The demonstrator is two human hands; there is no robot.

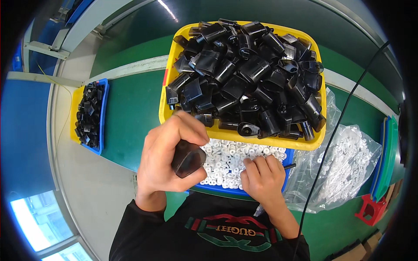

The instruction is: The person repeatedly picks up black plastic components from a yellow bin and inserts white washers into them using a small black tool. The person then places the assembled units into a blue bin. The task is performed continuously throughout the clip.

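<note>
Both our forearms come in from the lower edge, in black sleeves pushed back to the wrists. Our left hand (167,156) is raised and curled into a loose fist, back of the hand facing left, thumb across the top, fingers (191,176) wrapped closed around what it grips. Wrist roughly straight, forearm angled up from lower left. Our right hand (263,178) lies lower, palm down, back of the hand up toward the camera, fingers (257,164) together and bent forward, tips pressed down. Right wrist bends slightly inward, forearm running down to the lower right. The hands are near each other, not touching.
</note>
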